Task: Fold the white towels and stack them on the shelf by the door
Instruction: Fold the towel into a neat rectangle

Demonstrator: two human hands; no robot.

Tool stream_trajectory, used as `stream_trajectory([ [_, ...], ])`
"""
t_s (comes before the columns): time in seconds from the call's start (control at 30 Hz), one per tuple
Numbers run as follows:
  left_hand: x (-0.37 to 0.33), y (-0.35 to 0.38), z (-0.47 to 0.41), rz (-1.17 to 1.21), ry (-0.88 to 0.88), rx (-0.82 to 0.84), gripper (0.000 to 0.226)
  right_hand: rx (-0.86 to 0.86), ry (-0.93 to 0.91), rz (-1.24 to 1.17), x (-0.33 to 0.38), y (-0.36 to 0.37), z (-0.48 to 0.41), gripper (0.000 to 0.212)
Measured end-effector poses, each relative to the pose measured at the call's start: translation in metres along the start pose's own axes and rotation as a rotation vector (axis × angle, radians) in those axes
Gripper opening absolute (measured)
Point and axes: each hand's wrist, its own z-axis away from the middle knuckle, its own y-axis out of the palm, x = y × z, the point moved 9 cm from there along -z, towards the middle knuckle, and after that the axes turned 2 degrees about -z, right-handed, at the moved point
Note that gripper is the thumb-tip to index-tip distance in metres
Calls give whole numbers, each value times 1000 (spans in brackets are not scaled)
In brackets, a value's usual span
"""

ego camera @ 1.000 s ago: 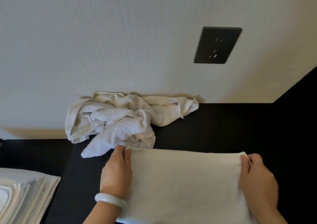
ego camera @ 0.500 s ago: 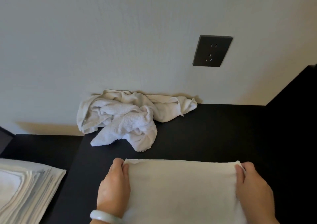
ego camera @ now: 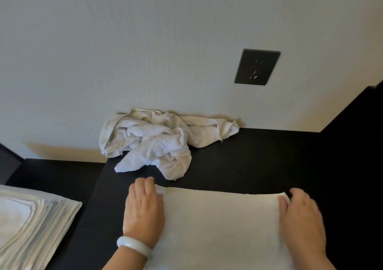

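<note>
On the black counter (ego camera: 259, 162), the left hand (ego camera: 144, 209) and right hand (ego camera: 300, 218) pinch the towel (ego camera: 221, 224) by its far corners. This likely keeps its fold square.

Left hand (ego camera: 144, 209) is lying palm down at 7 o'clock, fingers pointing to 12 and curling round the towel (ego camera: 219, 218) corner. Right hand (ego camera: 301, 218) is mirroring it at 5 o'clock, too blurry to call the grip.
</note>
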Motion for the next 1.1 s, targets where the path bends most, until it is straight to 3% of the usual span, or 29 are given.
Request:
stream_trajectory([
  [0.1,-66,-14,13,50,375,-63,32,-114,-347,-15,49,-7,17,38],
  [0.17,-106,7,33,84,567,93,38,-152,-611,-200,92,-2,51,44],
  [0.27,-108,53,58,-35,607,314,53,16,-819,-256,133,29,101,55],
  [0.37,-84,67,63,-125,535,381,61,160,-786,-164,118,52,98,64],
  [0.7,-40,58,51,-208,299,385,66,195,-398,2,26,46,51,72],
  [1.0,7,51,47,-193,131,334,76,289,-298,43,10,38,47,81],
  [1.1,-12,32,47,-170,165,223,71,127,-344,28,36,11,57,76],
])
